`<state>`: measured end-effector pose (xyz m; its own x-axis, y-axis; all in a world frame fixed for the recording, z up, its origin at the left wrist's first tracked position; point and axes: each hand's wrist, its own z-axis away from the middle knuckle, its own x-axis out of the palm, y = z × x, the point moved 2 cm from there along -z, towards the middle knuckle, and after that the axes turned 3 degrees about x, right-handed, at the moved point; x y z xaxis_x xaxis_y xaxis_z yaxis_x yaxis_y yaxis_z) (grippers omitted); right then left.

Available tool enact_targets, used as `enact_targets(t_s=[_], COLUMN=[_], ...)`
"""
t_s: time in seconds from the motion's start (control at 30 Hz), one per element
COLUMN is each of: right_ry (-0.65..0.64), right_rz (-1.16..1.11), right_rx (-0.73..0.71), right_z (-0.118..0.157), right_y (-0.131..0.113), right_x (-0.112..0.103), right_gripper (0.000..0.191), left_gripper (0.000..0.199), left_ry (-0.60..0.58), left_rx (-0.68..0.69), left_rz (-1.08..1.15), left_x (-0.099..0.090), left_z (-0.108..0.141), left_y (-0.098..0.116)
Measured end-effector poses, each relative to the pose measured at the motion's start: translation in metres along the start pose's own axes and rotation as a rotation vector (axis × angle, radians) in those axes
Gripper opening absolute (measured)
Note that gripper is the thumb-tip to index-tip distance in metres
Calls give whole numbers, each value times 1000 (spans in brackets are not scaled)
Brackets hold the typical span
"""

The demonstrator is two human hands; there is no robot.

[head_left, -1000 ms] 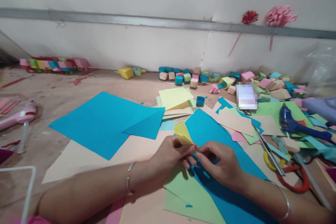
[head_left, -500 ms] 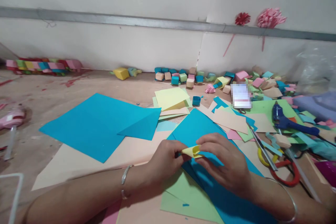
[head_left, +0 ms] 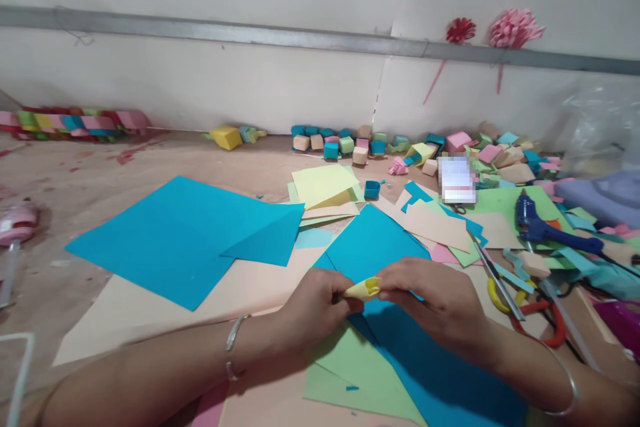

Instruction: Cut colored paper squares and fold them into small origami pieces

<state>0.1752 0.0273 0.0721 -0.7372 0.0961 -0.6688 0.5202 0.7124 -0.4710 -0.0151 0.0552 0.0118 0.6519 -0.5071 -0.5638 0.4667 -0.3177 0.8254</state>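
Observation:
A small piece of yellow paper (head_left: 363,290), rolled into a cone-like shape with its wider end facing right, is between my two hands. My left hand (head_left: 317,297) pinches its narrow left end between thumb and fingers. At the wider end, the closed fingertips of my right hand (head_left: 437,303) touch the paper's rim. Both hands hover over a blue sheet (head_left: 370,233) and a light green sheet (head_left: 363,383). Another large blue sheet (head_left: 175,240) lies to the left, with one corner folded over.
Scissors (head_left: 500,287) with red and yellow handles lie right of my right hand, near a blue glue gun (head_left: 535,223). A pink glue gun (head_left: 17,223) sits far left. Small paper boxes (head_left: 345,145) line the wall, and pale yellow sheets (head_left: 325,187) are stacked mid-table.
My right hand's fingers, apart before, have come together at the paper's open end. The left hand keeps its pinch. The view has shifted slightly.

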Motion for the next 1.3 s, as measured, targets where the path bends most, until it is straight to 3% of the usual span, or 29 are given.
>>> enact_targets(t_s=[0.13, 0.27, 0.33, 0.37, 0.43, 0.53, 0.67, 0.8, 0.87, 0.93, 1.0, 1.07, 1.1, 1.2, 1.3], right_ry=[-20, -25, -38, -38, -13, 37, 6, -2, 12, 25, 51, 73, 58, 24, 106], right_rz=[62, 83, 90, 106, 160, 230, 271, 286, 205, 151, 154, 111, 77, 42, 7], right_rx=[-8, -32, -56, -83, -188, -336, -380, -447, -363, -211, -119, -161, -179, -30, 126], right_z=[0, 3, 7, 9, 16, 25, 28, 28, 30, 32, 33, 30, 27, 14, 6], right_y=[-1, -5, -8, -11, -18, -28, -34, -43, -49, -53, -53, -49, -45, -30, -21], right_x=[-1, -1, -1, -2, -4, -7, -8, -6, -6, -6, -6, -5, -4, -1, 0], right_gripper=[17, 15, 18, 21, 29, 34, 30, 29, 26, 25, 26, 24, 23, 16, 7], left_gripper=[10, 31, 19, 12, 6, 7, 14, 17, 20, 28, 31, 26, 25, 33, 19], left_ry=[2, 288, 386, 403, 397, 285, 159, 161, 222, 387, 404, 285, 177, 272, 111], left_rx=[48, 261, 391, 390, 391, 535, 662, 661, 648, 533, 492, 663, 650, 369, 188], left_rz=[7, -58, -113, -146, -186, -253, -366, -373, -383, -395, -365, -252, -197, -128, -47], left_x=[-7, -21, -24, -25, -27, -31, -36, -26, -17, -15, -18, -24, -27, -38, -31], left_z=[0, 7, 15, 19, 28, 39, 50, 65, 75, 83, 82, 73, 65, 40, 22], left_y=[5, 19, 29, 33, 41, 49, 49, 57, 66, 74, 78, 79, 76, 60, 46])
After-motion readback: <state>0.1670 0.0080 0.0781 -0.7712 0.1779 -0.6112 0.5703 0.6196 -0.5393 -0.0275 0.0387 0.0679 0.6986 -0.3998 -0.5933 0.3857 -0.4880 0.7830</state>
